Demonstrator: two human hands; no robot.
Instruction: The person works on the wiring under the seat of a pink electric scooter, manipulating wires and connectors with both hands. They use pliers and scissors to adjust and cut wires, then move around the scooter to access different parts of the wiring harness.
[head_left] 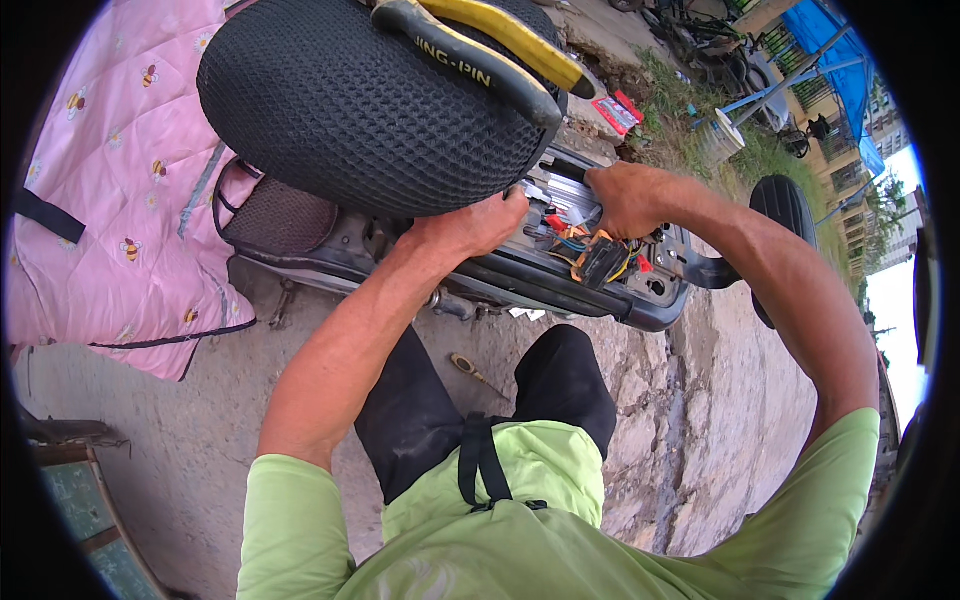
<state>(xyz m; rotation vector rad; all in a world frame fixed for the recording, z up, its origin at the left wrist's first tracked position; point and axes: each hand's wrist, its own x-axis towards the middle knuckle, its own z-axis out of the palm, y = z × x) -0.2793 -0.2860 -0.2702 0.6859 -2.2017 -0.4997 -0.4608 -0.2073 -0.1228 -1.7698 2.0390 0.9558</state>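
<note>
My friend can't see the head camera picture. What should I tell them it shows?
A person's left hand and right hand reach into an opened scooter beside tangled wires. A tool with yellow and black handles lies on its black seat, and a pink cover with bees is at left.

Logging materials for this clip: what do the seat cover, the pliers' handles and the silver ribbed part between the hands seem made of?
Seat cover: probably synthetic mesh fabric, matte black, given its raised weave.
Pliers' handles: likely plastic or rubber, black and yellow, from the dull, scuffed surface.
Silver ribbed part: probably metal, given its pale sheen and straight ridges; exact metal unclear.
</note>
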